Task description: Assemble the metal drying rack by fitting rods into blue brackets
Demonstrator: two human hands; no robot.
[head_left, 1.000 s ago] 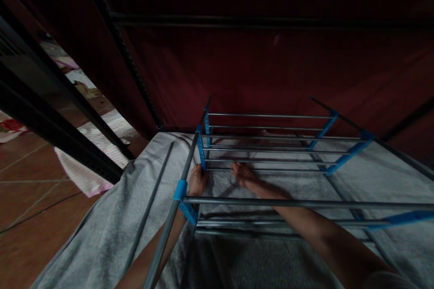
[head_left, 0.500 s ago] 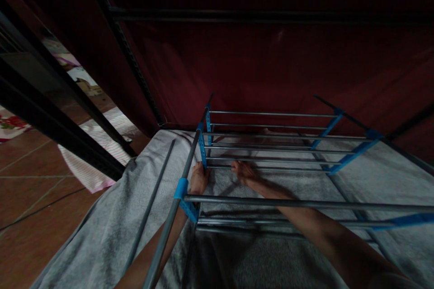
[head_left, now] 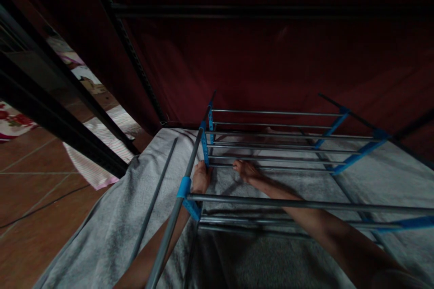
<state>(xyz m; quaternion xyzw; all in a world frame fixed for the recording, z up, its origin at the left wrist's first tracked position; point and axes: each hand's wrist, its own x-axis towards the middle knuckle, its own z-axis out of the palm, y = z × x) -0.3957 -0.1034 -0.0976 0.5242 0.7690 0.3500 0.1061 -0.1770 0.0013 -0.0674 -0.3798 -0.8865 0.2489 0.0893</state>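
A rack of grey metal tubes and blue plastic brackets stands over a grey blanket (head_left: 111,230). My left hand (head_left: 201,179) is closed round the lower end of a blue bracket (head_left: 205,146) on the rack's left side, its fingertips partly hidden behind it. To its right, my right hand (head_left: 247,171) grips a thin metal tube (head_left: 291,169), the lowest one running across from that bracket. Both forearms reach in beneath the nearer crossbar (head_left: 271,201). A nearer blue bracket (head_left: 185,189) joins this crossbar to the long left side tube (head_left: 169,230).
A loose metal tube (head_left: 154,198) lies on the blanket left of the rack. Dark metal posts (head_left: 61,131) slant across the left, above a striped cloth (head_left: 98,158) and tiled floor (head_left: 37,180). Dark red fabric (head_left: 254,72) hangs behind the rack.
The whole view has shifted a little, so the rack and floor appear slightly further right. Both hands keep their places on the bracket and the tube.
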